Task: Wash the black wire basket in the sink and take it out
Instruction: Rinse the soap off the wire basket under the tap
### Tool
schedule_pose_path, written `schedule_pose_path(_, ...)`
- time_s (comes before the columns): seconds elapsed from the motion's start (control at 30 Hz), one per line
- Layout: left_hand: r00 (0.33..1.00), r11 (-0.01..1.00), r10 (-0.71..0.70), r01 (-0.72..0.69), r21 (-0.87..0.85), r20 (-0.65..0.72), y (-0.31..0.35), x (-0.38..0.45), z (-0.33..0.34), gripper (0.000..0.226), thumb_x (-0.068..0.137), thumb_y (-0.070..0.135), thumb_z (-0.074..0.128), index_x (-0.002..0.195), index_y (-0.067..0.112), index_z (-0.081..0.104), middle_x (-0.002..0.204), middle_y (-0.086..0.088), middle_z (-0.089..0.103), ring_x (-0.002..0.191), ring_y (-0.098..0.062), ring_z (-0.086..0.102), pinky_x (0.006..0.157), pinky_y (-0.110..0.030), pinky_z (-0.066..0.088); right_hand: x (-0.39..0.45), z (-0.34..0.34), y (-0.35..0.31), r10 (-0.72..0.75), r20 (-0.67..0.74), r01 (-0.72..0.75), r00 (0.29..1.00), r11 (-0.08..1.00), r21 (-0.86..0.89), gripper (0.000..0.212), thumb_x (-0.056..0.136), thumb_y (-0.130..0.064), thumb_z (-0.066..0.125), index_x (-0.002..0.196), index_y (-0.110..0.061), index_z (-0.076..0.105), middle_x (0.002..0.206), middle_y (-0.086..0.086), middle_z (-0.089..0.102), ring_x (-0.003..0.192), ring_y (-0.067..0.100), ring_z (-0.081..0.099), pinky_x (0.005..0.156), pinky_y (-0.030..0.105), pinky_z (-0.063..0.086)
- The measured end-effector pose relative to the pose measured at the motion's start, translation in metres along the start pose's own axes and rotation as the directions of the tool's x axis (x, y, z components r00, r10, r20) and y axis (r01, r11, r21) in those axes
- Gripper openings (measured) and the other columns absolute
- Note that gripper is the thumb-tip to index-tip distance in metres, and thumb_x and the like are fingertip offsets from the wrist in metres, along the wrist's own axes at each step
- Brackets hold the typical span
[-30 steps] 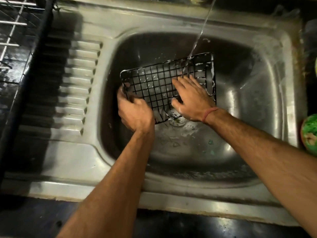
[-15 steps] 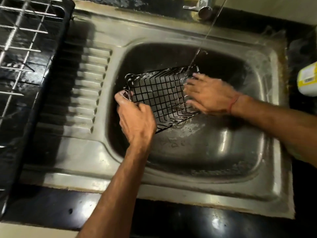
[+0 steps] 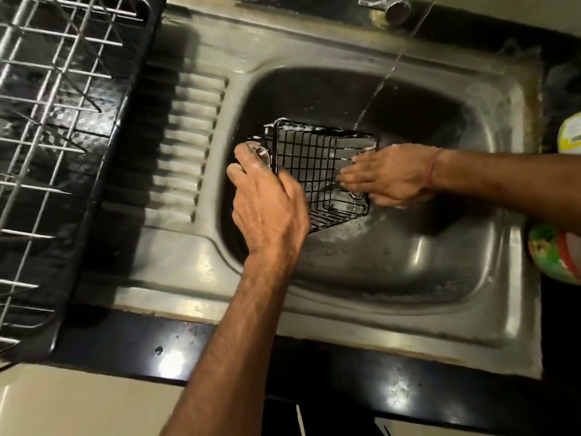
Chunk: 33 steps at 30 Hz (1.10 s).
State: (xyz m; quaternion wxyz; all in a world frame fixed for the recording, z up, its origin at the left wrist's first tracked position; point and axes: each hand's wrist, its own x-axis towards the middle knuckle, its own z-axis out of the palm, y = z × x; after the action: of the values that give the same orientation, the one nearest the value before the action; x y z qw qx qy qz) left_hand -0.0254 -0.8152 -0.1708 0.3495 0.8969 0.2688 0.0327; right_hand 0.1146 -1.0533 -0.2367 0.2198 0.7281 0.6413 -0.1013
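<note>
The black wire basket [image 3: 314, 165] sits tilted inside the steel sink [image 3: 408, 272], with soap foam on its top rim. My left hand [image 3: 267, 202] grips the basket's left edge, fingers curled round the wire. My right hand [image 3: 386, 176] reaches in from the right with straight fingers rubbing the mesh on the basket's right side. A thin stream of water [image 3: 377, 89] falls from the tap [image 3: 396, 7] onto the basket's upper right corner.
A ribbed steel draining board [image 3: 185, 146] lies left of the bowl. A metal dish rack [image 3: 53, 121] on a black tray stands at far left. A green container [image 3: 553, 256] and a yellow-labelled bottle [image 3: 570, 136] sit at the right edge.
The basket has been turned from lying flat to tilted on edge. My right hand slid from the mesh's middle to its right side. My left hand kept its grip.
</note>
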Motion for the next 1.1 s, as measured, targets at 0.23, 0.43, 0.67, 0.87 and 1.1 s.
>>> schedule_pose_path(0.23,0.984,0.970,-0.169,0.175,-0.169,0.047,0.006,0.014,0.007,0.049,0.113,0.045,0.041,0.151,0.014,0.039,0.136,-0.014,0.058,0.109,-0.034,0.062,0.085,-0.033,0.036,0.009,0.005,0.006,0.102,0.066,-0.099,0.993,0.994,-0.054,0.080,0.101,-0.048,0.015,0.159,0.005,0.035,0.166,0.028,0.029,0.158,0.038,0.024,0.129,0.053,0.022)
schedule_pose_path(0.43,0.967,0.909,-0.253,0.249,-0.333,0.033,0.014,0.033,0.016,0.053,0.110,0.061,0.044,0.145,0.021,0.049,0.134,-0.007,0.063,0.112,-0.025,0.062,0.092,-0.034,0.043,0.006,-0.001,0.007,0.158,0.077,-0.159,0.984,0.987,0.001,0.079,0.101,-0.049,0.017,0.155,0.001,0.044,0.164,0.025,0.037,0.157,0.035,0.030,0.129,0.051,0.025)
schedule_pose_path(0.67,0.986,0.951,-0.165,0.150,-0.270,-0.033,0.008,0.018,0.018,0.049,0.111,0.060,0.041,0.145,0.025,0.048,0.121,0.005,0.053,0.087,-0.006,0.051,0.084,-0.030,0.040,-0.003,-0.011,0.011,0.178,0.055,-0.178,0.982,0.984,-0.013,0.083,0.100,-0.050,0.010,0.162,0.000,0.031,0.169,0.023,0.025,0.161,0.032,0.019,0.132,0.047,0.015)
schedule_pose_path(0.87,0.996,0.962,-0.067,0.051,-0.268,-0.051,-0.003,0.011,0.014,0.053,0.111,0.060,0.043,0.147,0.022,0.049,0.123,0.009,0.054,0.086,0.003,0.051,0.081,-0.019,0.039,-0.011,-0.008,-0.004,0.135,0.026,-0.135,0.991,0.991,0.024,0.078,0.099,-0.045,0.022,0.160,0.001,0.035,0.168,0.023,0.029,0.159,0.034,0.026,0.131,0.049,0.015)
schedule_pose_path(1.1,0.998,0.962,-0.015,-0.002,-0.272,-0.060,-0.007,0.018,0.014,0.049,0.110,0.061,0.045,0.141,0.023,0.053,0.124,0.007,0.058,0.091,0.007,0.054,0.075,-0.011,0.038,-0.012,-0.003,-0.032,0.018,0.055,-0.021,0.998,0.999,0.042,0.079,0.102,-0.049,0.015,0.161,-0.001,0.033,0.168,0.021,0.028,0.159,0.032,0.025,0.130,0.051,0.022)
